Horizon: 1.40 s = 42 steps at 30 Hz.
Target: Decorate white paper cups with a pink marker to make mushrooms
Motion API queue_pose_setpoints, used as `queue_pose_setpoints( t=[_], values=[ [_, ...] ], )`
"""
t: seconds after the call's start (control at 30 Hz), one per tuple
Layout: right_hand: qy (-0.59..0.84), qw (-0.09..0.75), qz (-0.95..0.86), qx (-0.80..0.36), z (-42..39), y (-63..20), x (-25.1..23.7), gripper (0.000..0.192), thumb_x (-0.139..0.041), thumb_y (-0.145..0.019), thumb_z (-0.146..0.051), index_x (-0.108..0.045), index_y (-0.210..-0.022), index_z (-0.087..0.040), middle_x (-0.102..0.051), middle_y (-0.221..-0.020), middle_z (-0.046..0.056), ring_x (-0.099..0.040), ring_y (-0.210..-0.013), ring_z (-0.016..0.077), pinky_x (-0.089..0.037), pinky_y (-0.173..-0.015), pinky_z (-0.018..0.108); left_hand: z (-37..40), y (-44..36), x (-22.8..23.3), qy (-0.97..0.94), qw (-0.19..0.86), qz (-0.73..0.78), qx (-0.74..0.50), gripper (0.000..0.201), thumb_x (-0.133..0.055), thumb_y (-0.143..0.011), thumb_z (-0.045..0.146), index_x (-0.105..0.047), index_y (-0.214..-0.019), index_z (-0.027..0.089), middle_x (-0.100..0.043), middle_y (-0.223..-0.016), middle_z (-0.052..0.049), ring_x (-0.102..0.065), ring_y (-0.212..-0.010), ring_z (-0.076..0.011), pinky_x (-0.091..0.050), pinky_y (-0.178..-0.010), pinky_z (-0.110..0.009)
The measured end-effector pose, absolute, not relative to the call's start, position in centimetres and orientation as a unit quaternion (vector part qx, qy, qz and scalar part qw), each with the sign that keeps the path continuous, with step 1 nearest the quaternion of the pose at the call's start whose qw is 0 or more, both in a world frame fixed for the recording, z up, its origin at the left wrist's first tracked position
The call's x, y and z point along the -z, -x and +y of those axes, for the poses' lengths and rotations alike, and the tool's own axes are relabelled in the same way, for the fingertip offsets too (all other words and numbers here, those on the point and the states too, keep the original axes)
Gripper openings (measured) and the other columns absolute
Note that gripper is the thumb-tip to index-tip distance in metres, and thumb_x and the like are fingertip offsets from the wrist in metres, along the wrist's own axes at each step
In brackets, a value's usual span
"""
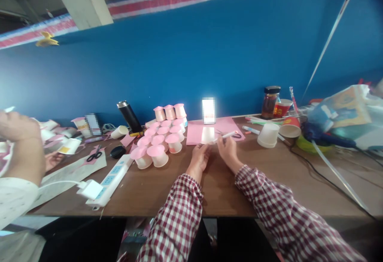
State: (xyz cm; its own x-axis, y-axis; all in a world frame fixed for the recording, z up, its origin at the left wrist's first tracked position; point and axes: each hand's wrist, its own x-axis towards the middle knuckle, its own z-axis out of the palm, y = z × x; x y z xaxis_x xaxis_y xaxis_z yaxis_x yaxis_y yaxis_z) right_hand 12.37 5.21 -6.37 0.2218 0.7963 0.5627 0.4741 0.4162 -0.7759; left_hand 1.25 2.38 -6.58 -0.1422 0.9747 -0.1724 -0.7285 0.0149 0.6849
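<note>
The cup (208, 135) is steadied by the left hand (200, 157); a pen (229, 134) is gripped in the right hand (228, 150); the cup should be pressed flat on the pink sheet (196, 132).

The phone (208, 110) glows so bright that its screen cannot be read. A blurred patch covers the box (92, 124) on the left. Another person's arm (20, 146) is cut off by the left edge. The scissors (236, 135) hide partly behind the right hand (228, 149). The label on the jar (270, 102) is too small to read.
</note>
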Motion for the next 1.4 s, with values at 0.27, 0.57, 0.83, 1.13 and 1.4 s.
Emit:
queue_pose_setpoints(
  t=[0.27, 0.57, 0.83, 1.13, 1.4],
  values=[
    [0.484, 0.59, -0.62, -0.18, 5.2, -12.6, 6.6, 0.036, -0.035, -0.094, -0.038, -0.059, -0.103, -0.014, -0.071, -0.079, 0.01, -0.067, -0.067, 0.019, -0.051, -0.067, 0.031, 2.9, -0.7, 7.2, -0.134, 0.625, 0.308, -0.705, 0.016, -0.071, -0.068, 0.006, -0.057, -0.068, 0.014, -0.059, -0.064, 0.003, -0.06, -0.06, -0.0055, -0.05, -0.065, -0.017],
    [0.425, 0.558, -0.692, -0.17, 5.9, -11.7, 7.9, 0.031, -0.049, -0.088, -0.033, -0.059, -0.113, -0.018, -0.067, -0.112, 0.013, -0.063, -0.105, 0.0269, -0.05, -0.09, 0.042, 3.1, -0.5, 7.0, -0.113, 0.626, 0.266, -0.724, 0.014, -0.055, -0.081, 0.002, -0.058, -0.072, 0.012, -0.062, -0.069, 0.0, -0.061, -0.062, -0.0041, -0.051, -0.063, -0.012],
    [0.418, 0.543, -0.708, -0.171, 5.4, -11.9, 7.8, 0.032, -0.05, -0.087, -0.031, -0.058, -0.115, -0.018, -0.067, -0.113, 0.013, -0.064, -0.104, 0.0268, -0.051, -0.089, 0.039, 3.2, -0.7, 7.6, -0.154, 0.633, 0.279, -0.705, 0.003, -0.062, -0.081, 0.014, -0.061, -0.079, 0.013, -0.066, -0.075, -0.004, -0.065, -0.069, -0.0096, -0.051, -0.063, -0.017],
    [0.434, 0.532, -0.71, -0.158, 5.3, -11.8, 7.9, 0.034, -0.044, -0.09, -0.033, -0.056, -0.117, -0.015, -0.065, -0.117, 0.014, -0.062, -0.108, 0.0263, -0.049, -0.092, 0.039, 3.0, -0.9, 7.6, -0.192, 0.631, 0.285, -0.696, 0.011, -0.065, -0.079, 0.021, -0.062, -0.084, 0.013, -0.068, -0.08, -0.005, -0.065, -0.073, -0.0118, -0.05, -0.071, -0.022],
    [0.439, 0.52, -0.717, -0.151, 5.1, -11.9, 8.1, 0.035, -0.043, -0.091, -0.03, -0.055, -0.12, -0.016, -0.065, -0.118, 0.012, -0.062, -0.108, 0.025, -0.05, -0.091, 0.037, 3.1, -0.8, 7.7, -0.214, 0.637, 0.276, -0.688, 0.019, -0.076, -0.065, 0.016, -0.064, -0.08, 0.012, -0.069, -0.078, -0.004, -0.066, -0.074, -0.0112, -0.05, -0.072, -0.021]
  ],
)
